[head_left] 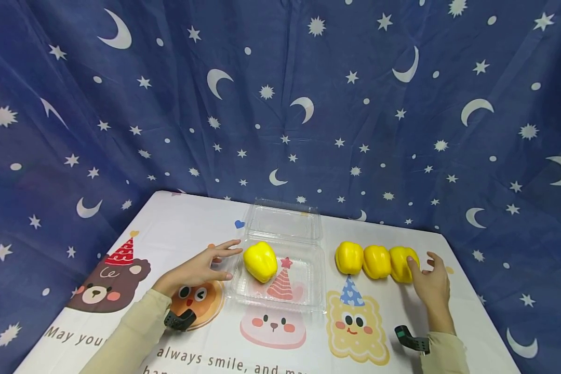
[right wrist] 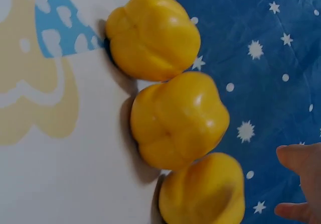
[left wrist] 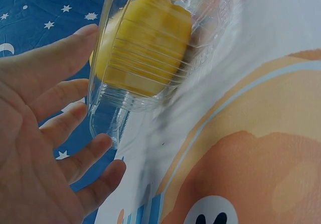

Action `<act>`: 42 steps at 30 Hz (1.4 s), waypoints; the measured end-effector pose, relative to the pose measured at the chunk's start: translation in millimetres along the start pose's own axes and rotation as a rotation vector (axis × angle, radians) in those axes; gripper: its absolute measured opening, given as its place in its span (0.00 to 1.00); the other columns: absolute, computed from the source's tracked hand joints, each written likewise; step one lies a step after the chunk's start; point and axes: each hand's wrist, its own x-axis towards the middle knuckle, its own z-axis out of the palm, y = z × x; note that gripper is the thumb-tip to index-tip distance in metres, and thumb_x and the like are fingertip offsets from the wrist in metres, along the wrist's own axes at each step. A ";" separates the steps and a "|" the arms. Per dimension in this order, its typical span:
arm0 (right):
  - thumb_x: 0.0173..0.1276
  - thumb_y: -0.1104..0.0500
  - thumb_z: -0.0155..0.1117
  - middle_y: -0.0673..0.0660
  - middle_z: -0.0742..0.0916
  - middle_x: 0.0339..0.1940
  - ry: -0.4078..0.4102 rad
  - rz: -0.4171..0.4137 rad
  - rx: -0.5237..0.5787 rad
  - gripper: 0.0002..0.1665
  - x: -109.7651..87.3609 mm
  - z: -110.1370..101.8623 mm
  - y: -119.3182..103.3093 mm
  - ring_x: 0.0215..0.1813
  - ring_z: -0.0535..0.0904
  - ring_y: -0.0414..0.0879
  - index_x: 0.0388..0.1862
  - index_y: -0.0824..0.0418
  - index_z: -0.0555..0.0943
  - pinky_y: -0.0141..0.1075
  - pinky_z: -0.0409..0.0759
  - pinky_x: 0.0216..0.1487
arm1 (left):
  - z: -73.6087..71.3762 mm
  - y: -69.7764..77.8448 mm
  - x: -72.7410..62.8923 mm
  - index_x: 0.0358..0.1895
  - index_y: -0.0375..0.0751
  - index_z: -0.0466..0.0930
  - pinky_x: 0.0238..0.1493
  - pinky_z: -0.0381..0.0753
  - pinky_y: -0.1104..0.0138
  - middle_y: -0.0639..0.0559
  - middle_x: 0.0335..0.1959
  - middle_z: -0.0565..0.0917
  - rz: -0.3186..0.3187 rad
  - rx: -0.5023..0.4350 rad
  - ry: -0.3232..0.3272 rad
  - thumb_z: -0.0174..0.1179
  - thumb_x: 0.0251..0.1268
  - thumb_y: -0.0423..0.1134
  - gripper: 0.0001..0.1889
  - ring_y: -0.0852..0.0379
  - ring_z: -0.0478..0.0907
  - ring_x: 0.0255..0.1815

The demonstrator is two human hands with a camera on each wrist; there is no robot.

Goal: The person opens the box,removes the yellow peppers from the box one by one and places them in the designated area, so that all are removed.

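Note:
A clear plastic clamshell container (head_left: 304,301) lies with its lid folded back, one yellow bell pepper (head_left: 260,262) in the left part of its base. At the container's left wall is my left hand (head_left: 198,266), its fingers spread and holding nothing. Three more yellow bell peppers stand in a row to the right: a left one (head_left: 349,258), a middle one (head_left: 376,262) and a right one (head_left: 401,264). My right hand (head_left: 432,283) is at the row's right end, its thumb overlapping the right pepper in the head view; whether it touches is unclear. Its fingers are loosely bent.
A white cloth with printed cartoon figures, including a bear (head_left: 103,285), covers the table. Behind the table hangs a dark blue curtain (head_left: 262,135) with moons and stars. The container's raised lid (head_left: 284,221) lies toward the table's back edge.

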 end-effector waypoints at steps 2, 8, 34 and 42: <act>0.75 0.44 0.56 0.76 0.74 0.69 0.010 -0.014 0.001 0.41 -1.3 -1.1 -3.1 0.59 0.77 0.68 0.77 0.67 0.61 0.57 0.74 0.53 | 0.0 0.1 0.1 0.75 0.38 0.66 0.73 0.65 0.35 0.41 0.83 0.54 0.001 0.000 -0.001 0.67 0.65 0.40 0.36 0.32 0.52 0.82; 0.76 0.44 0.56 0.76 0.74 0.69 0.010 -0.053 -0.007 0.41 -5.6 -3.3 -12.1 0.59 0.78 0.68 0.77 0.66 0.61 0.56 0.76 0.50 | -0.1 -0.5 0.7 0.75 0.38 0.66 0.73 0.65 0.35 0.41 0.83 0.54 0.004 0.001 0.002 0.68 0.65 0.40 0.36 0.32 0.52 0.82; 0.76 0.43 0.58 0.72 0.74 0.71 -0.105 -0.148 0.028 0.40 -34.9 18.5 -50.2 0.66 0.75 0.69 0.77 0.63 0.63 0.63 0.74 0.65 | 0.1 -2.8 0.9 0.75 0.37 0.66 0.73 0.65 0.35 0.40 0.83 0.54 0.005 -0.006 0.000 0.67 0.65 0.40 0.36 0.32 0.52 0.82; 0.75 0.46 0.60 0.71 0.75 0.71 -0.147 -0.200 0.036 0.38 -41.2 34.2 -63.6 0.66 0.76 0.67 0.76 0.61 0.64 0.62 0.74 0.67 | -0.3 -2.8 0.6 0.75 0.37 0.66 0.73 0.65 0.35 0.40 0.83 0.55 0.009 -0.002 0.003 0.67 0.65 0.40 0.36 0.32 0.52 0.82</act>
